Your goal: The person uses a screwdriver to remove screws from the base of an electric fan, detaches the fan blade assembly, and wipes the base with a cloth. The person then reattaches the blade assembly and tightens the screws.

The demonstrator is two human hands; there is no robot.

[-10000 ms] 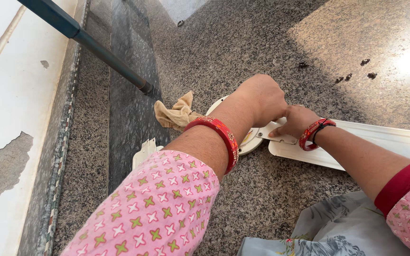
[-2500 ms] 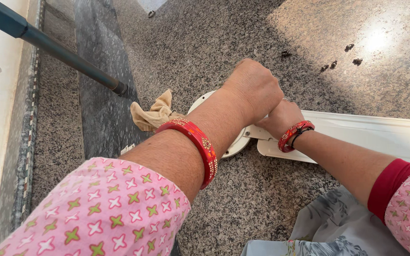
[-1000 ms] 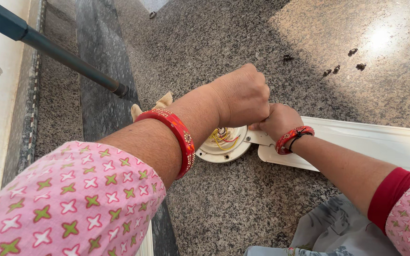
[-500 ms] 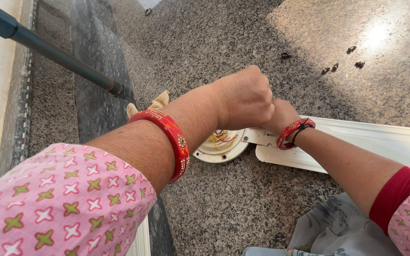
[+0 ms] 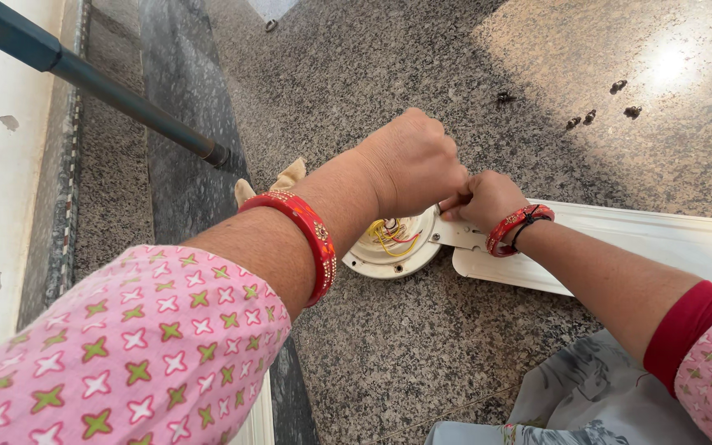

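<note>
Left hand fisted over round white fan motor housing with yellow and red wires, grip contents hidden; right hand curled at white blade bracket, hold unclear; long white fan blade flat on speckled granite floor; tan rag just beside; white wall along left edge.

there is one view only, from the camera on my head. it looks steeply down and forward, close over my forearms, onto the speckled grey granite floor, with a white painted wall at its left edge.
</note>
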